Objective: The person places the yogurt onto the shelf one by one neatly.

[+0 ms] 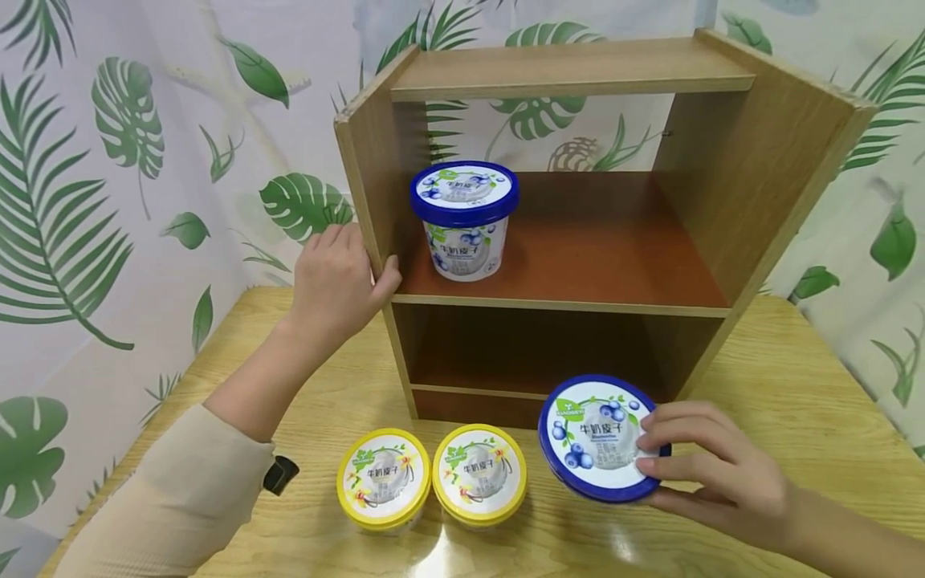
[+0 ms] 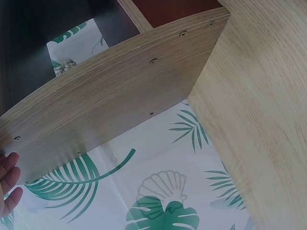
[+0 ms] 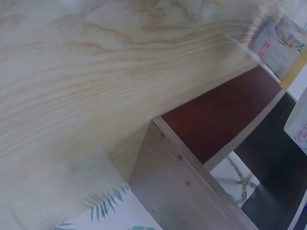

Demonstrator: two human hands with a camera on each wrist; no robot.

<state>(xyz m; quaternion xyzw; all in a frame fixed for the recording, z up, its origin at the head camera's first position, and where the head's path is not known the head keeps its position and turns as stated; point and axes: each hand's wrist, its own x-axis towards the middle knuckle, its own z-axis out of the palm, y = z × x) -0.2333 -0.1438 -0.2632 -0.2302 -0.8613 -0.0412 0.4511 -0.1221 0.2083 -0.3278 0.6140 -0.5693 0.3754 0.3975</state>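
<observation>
My left hand (image 1: 336, 277) grips the left side panel of a wooden shelf unit (image 1: 780, 152), the thumb round its front edge. In the left wrist view, fingertips (image 2: 8, 179) lie against the panel's outer face. My right hand (image 1: 711, 466) holds a blue-lidded ice cream tub (image 1: 600, 437) by the lid's right side, in front of the unit's lower compartment. Its lid, printed with blueberries, tilts toward the head camera and hides most of the cup. Another blue-lidded tub (image 1: 466, 249) stands upright on the middle shelf, close to the left panel.
Two yellow-lidded tubs (image 1: 383, 478) stand side by side on the wood-grain table (image 1: 318, 401), in front of the unit's left half. The unit's upper compartment has an open back. Leaf-patterned covering (image 1: 181, 144) hangs behind and at both sides.
</observation>
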